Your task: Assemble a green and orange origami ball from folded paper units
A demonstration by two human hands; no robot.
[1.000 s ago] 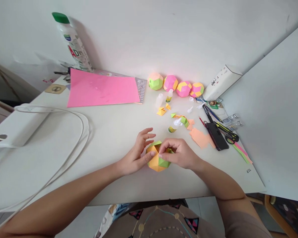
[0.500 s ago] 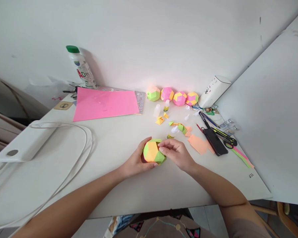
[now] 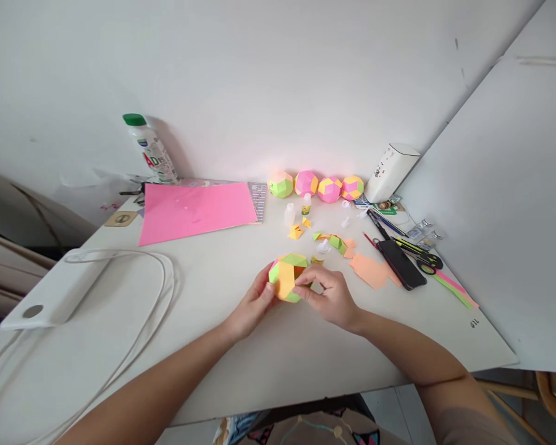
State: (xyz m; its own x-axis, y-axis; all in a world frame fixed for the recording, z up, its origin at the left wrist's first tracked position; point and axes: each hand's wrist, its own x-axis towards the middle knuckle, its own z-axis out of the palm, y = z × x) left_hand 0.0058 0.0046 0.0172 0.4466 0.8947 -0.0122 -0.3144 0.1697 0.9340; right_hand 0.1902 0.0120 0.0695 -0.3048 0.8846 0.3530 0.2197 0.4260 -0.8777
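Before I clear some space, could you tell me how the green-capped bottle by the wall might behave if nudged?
The green-capped bottle looks tall and narrow, so it would probably tip fairly easily. Its rounded body suggests it might roll once down. Whether it is full, I cannot tell.

White table [image 3: 241, 383] (dark phone [image 3: 402, 264] on its right) carries pink paper [image 3: 197, 213], scraps [image 3: 370, 270], paper balls [image 3: 306, 183].

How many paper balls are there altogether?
5. One paper ball is in the left hand; four stand by the wall: one green and peach ball, then three pink and yellow balls to its right.
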